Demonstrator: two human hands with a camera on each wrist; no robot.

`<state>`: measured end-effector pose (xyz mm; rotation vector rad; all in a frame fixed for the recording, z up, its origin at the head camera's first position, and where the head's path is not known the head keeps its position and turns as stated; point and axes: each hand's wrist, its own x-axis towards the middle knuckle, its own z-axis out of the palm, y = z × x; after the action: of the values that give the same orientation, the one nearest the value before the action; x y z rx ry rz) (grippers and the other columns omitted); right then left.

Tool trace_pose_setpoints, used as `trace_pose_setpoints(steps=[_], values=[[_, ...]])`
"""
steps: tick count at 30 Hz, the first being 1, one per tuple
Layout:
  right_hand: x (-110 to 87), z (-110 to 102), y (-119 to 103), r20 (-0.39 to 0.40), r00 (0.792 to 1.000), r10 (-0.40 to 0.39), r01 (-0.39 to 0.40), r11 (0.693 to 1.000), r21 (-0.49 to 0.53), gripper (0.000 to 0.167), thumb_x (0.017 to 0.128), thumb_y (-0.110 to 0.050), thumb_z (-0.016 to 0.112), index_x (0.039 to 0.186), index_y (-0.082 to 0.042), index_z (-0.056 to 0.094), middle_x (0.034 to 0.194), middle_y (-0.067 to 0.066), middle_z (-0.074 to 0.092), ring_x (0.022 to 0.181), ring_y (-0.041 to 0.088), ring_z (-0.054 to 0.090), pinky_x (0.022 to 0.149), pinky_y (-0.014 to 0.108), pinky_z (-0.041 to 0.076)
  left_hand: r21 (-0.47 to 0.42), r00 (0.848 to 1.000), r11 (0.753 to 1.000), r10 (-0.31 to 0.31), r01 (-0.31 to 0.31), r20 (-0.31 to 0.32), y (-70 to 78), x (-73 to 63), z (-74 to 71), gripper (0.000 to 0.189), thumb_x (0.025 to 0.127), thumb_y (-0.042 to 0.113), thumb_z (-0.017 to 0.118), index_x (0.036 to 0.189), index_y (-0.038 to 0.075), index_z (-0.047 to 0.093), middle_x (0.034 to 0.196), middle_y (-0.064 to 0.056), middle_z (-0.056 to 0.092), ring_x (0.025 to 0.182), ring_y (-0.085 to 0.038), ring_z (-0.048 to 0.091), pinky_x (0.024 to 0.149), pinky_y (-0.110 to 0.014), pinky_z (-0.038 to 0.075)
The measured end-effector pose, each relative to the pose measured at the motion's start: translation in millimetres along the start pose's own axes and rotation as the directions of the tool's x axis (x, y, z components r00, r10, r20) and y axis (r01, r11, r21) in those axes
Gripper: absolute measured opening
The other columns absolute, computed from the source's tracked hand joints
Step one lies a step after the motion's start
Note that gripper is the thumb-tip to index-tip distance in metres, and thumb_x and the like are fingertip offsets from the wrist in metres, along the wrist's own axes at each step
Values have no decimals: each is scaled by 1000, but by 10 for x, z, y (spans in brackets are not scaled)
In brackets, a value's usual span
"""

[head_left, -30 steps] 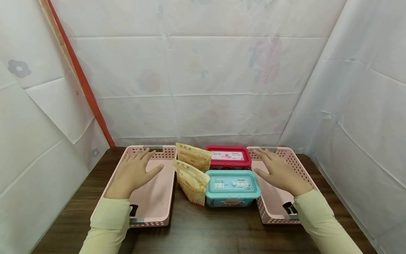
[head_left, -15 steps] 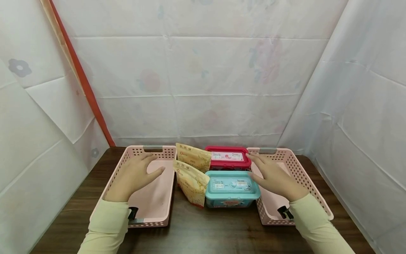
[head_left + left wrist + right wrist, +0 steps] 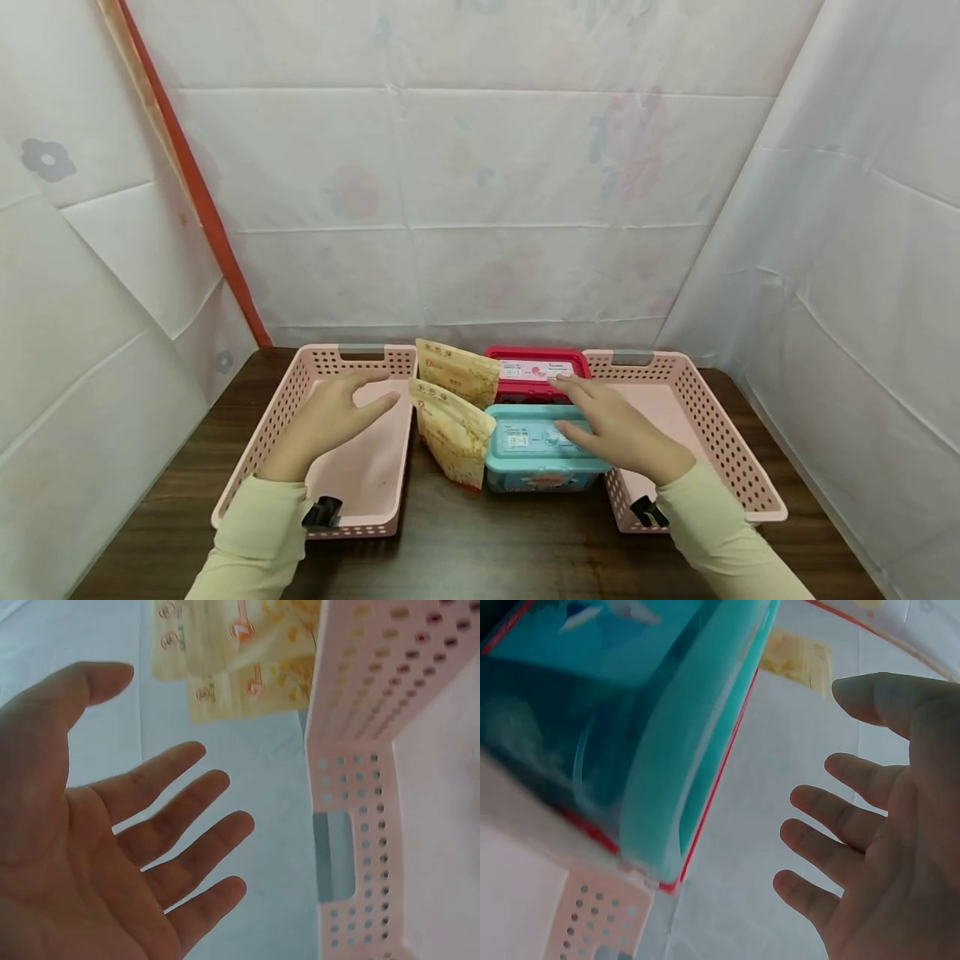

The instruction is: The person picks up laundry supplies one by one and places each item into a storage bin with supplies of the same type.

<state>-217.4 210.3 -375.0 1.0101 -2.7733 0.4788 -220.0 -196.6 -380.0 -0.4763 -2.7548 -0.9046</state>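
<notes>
Head view: left hand (image 3: 330, 423) and right hand (image 3: 617, 429) empty, fingers loose; teal box (image 3: 536, 477) sits at right hand's 9 o'clock, probably best gripped squarely below its lid (image 3: 525, 433), not nudging front pouch (image 3: 452, 433).

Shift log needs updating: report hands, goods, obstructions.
Left hand open, empty, over left basket. Right hand open, empty, over teal tub. Red tub behind; pouches alongside; no obstruction seen.
</notes>
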Motion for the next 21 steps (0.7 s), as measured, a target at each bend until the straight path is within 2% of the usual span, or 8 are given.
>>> trace_pose_setpoints(steps=[4, 7, 10, 16, 21], values=[[34, 47, -55, 11, 1000, -20, 19, 1000, 25, 60, 98, -29, 66, 149, -5, 46, 144, 13, 52, 132, 33, 49, 106, 54, 42, -123, 997, 990, -68, 72, 36, 45, 3, 19, 53, 98, 43, 64, 134, 3, 63, 134, -21, 60, 124, -43, 55, 100, -59, 44], [57, 89, -96, 9, 1000, -23, 22, 998, 53, 58, 99, -29, 65, 149, -6, 46, 144, 12, 51, 133, 31, 48, 106, 54, 42, -203, 988, 968, -139, 150, 68, 72, 7, 44, 52, 98, 41, 64, 134, 2, 63, 132, -21, 62, 119, -40, 59, 97, -56, 48], [77, 134, -136, -6, 1000, -18, 19, 996, 89, 55, 100, -29, 63, 148, -7, 48, 143, 11, 51, 133, 29, 47, 106, 52, 42, -267, 979, 942, -185, 202, 89, 98, 15, 74, 49, 99, 37, 64, 134, 3, 63, 127, -20, 64, 113, -36, 63, 91, -52, 52], [121, 194, -242, -10, 1000, -5, 6, 986, 165, 50, 102, -29, 61, 146, -8, 50, 142, 7, 52, 132, 25, 47, 106, 51, 43, -354, 970, 904, -214, 241, 117, 120, 33, 138, 44, 99, 32, 65, 134, 6, 64, 125, -16, 66, 112, -34, 62, 90, -52, 52], [156, 259, -321, -34, 999, -32, 38, 977, 209, 45, 102, -28, 62, 142, -9, 55, 139, 4, 55, 130, 21, 49, 103, 47, 47, -354, 965, 900, -211, 254, 155, 114, 69, 205, 44, 99, 32, 65, 134, 6, 64, 130, -16, 63, 116, -36, 59, 93, -53, 51]])
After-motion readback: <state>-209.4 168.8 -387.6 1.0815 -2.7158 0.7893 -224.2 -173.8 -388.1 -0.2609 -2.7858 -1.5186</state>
